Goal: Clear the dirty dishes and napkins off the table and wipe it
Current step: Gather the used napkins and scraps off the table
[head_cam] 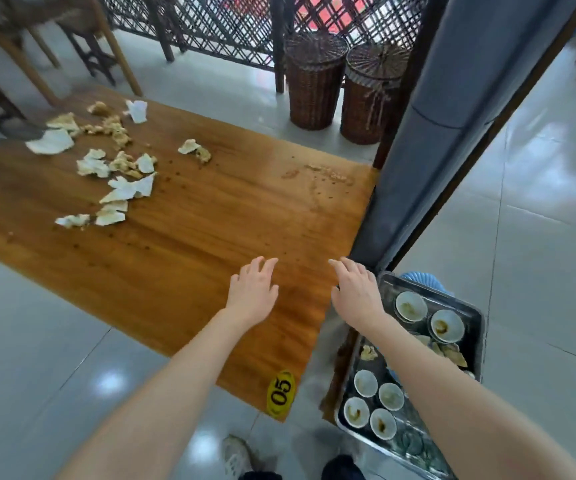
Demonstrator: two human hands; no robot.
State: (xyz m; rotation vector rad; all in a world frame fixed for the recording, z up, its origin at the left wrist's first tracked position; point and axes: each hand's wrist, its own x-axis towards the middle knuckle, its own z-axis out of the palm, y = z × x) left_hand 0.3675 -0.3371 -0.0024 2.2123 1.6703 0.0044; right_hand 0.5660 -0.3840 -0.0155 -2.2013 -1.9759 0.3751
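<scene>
A wooden table [182, 244] carries several crumpled white napkins [127, 188] and food scraps [115, 128] at its far left, plus a smear of crumbs [328, 174] near the right edge. My left hand [253, 292] and my right hand [357, 294] hover over the near right part of the tabletop, fingers spread and holding nothing. To the right of the table a metal tray [477, 344] holds several dirty white bowls [447, 325] and scraps.
A grey padded post [428, 133] stands at the table's right edge. Two wicker baskets [314, 81] sit behind it by a lattice screen. Wooden chairs [82, 46] are at the far left. A yellow "05" tag [280, 393] marks the near table corner.
</scene>
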